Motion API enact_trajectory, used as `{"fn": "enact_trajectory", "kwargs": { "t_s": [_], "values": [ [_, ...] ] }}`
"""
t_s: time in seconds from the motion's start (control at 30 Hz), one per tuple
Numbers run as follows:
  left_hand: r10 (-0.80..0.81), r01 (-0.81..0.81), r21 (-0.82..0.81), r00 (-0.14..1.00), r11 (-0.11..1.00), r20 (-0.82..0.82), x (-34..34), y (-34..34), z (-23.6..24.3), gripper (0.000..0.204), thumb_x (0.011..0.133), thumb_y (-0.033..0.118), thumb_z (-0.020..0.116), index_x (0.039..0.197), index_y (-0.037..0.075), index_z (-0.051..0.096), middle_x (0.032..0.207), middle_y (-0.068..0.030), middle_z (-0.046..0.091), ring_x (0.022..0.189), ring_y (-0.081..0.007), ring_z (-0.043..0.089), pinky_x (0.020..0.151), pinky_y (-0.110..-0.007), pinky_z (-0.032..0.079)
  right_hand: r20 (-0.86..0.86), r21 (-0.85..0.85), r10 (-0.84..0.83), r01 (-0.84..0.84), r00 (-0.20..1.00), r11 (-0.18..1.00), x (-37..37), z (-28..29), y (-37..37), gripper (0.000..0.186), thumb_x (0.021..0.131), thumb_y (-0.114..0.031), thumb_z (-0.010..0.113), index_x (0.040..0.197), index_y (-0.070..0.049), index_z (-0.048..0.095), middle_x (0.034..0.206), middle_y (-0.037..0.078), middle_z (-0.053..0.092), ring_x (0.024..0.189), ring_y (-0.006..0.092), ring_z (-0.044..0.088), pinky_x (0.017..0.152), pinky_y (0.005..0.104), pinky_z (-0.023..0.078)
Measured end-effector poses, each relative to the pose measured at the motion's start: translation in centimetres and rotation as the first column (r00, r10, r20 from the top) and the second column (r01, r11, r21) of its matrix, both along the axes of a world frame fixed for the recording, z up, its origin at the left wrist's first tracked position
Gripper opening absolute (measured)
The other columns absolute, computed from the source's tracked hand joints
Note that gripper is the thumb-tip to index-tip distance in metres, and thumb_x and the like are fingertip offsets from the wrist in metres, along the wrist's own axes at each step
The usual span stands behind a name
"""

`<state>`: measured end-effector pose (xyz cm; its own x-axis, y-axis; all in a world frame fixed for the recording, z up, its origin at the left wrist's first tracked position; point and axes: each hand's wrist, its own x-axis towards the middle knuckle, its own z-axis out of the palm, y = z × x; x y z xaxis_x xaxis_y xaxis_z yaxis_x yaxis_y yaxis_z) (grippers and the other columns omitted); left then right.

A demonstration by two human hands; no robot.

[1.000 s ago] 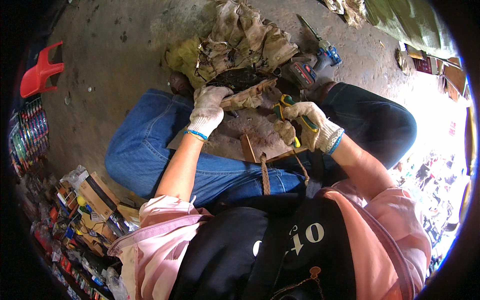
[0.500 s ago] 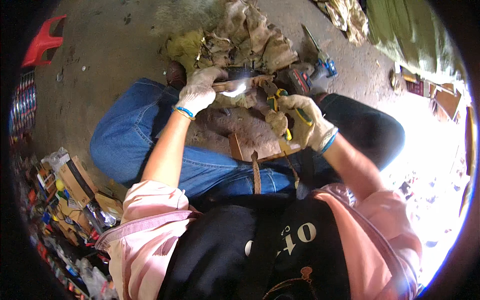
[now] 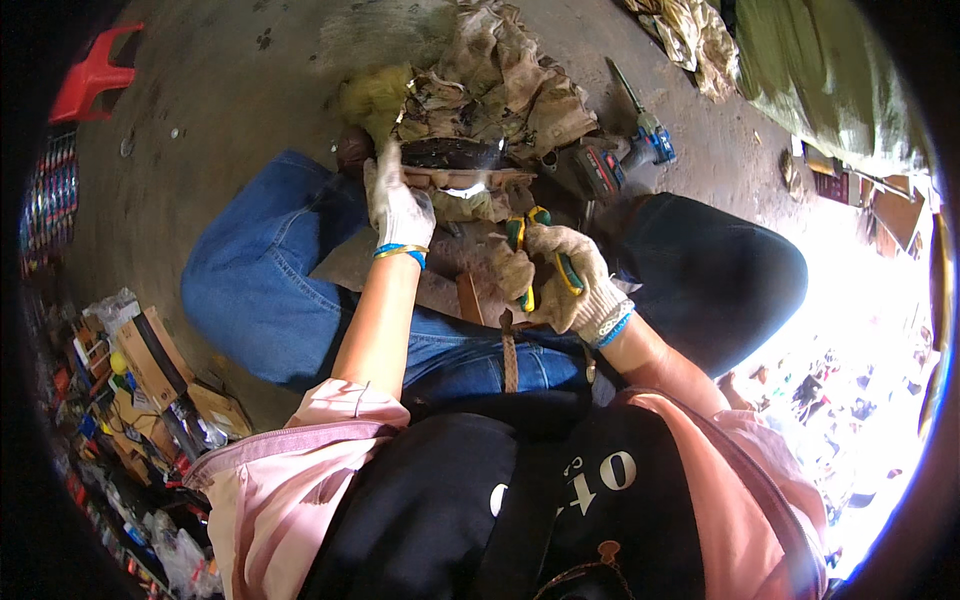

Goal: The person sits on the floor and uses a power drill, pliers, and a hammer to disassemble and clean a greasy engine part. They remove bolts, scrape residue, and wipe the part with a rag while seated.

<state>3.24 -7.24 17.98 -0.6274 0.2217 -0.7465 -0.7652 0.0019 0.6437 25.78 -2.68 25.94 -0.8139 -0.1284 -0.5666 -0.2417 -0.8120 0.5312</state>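
My left hand (image 3: 402, 212), in a pale work glove, has its fingers stretched forward beside the left end of a brownish, flat-edged part (image 3: 505, 181). The thumb side is partly hidden, so contact with the part is hard to make out. My right hand (image 3: 580, 285), also gloved, is closed around pliers (image 3: 516, 234) with green and yellow handles, held apart from the part and nearer to me. A dark long piece (image 3: 440, 153) lies just behind the brownish part, against crumpled dirty cloth (image 3: 515, 75). Light glares off a spot at the part's front edge.
A blue cordless power tool (image 3: 648, 142) with a long blade or bit lies beyond my right knee. At far left stands a red plastic stool (image 3: 95, 78). Cardboard boxes (image 3: 155, 360) and mixed clutter lie at left. A green sheet (image 3: 820, 75) hangs at far right.
My right hand has drawn the pliers back toward me, away from the part. My left hand has loosened from around the part's left end, its fingers now straighter.
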Motion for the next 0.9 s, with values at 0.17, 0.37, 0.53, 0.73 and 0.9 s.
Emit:
{"fn": "enact_trajectory", "kwargs": {
  "t_s": [0.17, 0.37, 0.53, 0.73, 0.9],
  "values": [
    [-0.221, 0.115, -0.347, 0.933, 0.931, -0.283, 0.2, 0.1, 0.6, 0.072, 0.088, 0.009, 0.066, 0.153, 0.008, 0.035, 0.147, -0.0159, 0.048, 0.115, -0.0315, 0.059, 0.086, -0.042, 0.057, 0.01, -0.208, 0.043, -0.04, 0.999, 0.977, -0.4, 0.0, -1.3, 0.035, 0.089, -0.015, 0.063, 0.115, 0.008, 0.059, 0.107, 0.02, 0.065, 0.089, 0.027, 0.067, 0.078, 0.0359, 0.058],
    [-0.053, -0.006, -0.222, 0.965, 0.975, -0.257, -4.6, 0.0, -4.9, 0.053, 0.1, 0.016, 0.054, 0.151, 0.018, 0.04, 0.15, -0.0048, 0.05, 0.135, -0.0339, 0.045, 0.096, -0.061, 0.044, -0.148, 0.032, 0.139, -0.136, 0.979, 0.99, 0.2, 0.3, -1.1, 0.052, 0.087, -0.012, 0.068, 0.13, 0.008, 0.048, 0.114, 0.022, 0.062, 0.098, 0.0282, 0.064, 0.089, 0.0419, 0.057],
    [0.099, -0.098, -0.18, 0.995, 0.979, -0.005, -12.5, 2.2, -11.4, 0.052, 0.1, 0.034, 0.056, 0.144, 0.007, 0.047, 0.154, -0.0137, 0.045, 0.136, -0.027, 0.048, 0.109, -0.043, 0.04, 0.328, 0.281, 0.332, -0.427, 0.885, 0.86, 4.1, -0.1, 2.3, 0.031, 0.086, -0.01, 0.065, 0.112, 0.001, 0.055, 0.097, 0.018, 0.065, 0.088, 0.0289, 0.07, 0.082, 0.0458, 0.06],
    [0.043, -0.1, -0.277, 0.978, 0.956, -0.203, -12.1, 3.7, -9.8, 0.053, 0.106, 0.039, 0.038, 0.151, 0.011, 0.043, 0.152, -0.0124, 0.049, 0.136, -0.0323, 0.049, 0.107, -0.045, 0.043, 0.992, 0.125, 0.105, -0.501, 0.068, -0.856, 5.5, -12.9, 4.5, 0.034, 0.089, -0.027, 0.065, 0.109, 0.0, 0.066, 0.103, 0.022, 0.068, 0.092, 0.0357, 0.069, 0.086, 0.038, 0.057],
    [-0.111, 0.005, -0.37, 0.957, 0.929, -0.266, -10.3, 5.0, -4.1, 0.056, 0.107, 0.04, 0.029, 0.153, 0.008, 0.036, 0.152, -0.0163, 0.046, 0.138, -0.0257, 0.047, 0.108, -0.045, 0.043, 0.991, -0.104, -0.009, -0.71, -0.136, -0.696, 7.1, -19.9, 3.1, 0.049, 0.086, -0.035, 0.067, 0.114, 0.004, 0.066, 0.116, 0.029, 0.066, 0.11, 0.0417, 0.065, 0.097, 0.0416, 0.052]
  ]
}}
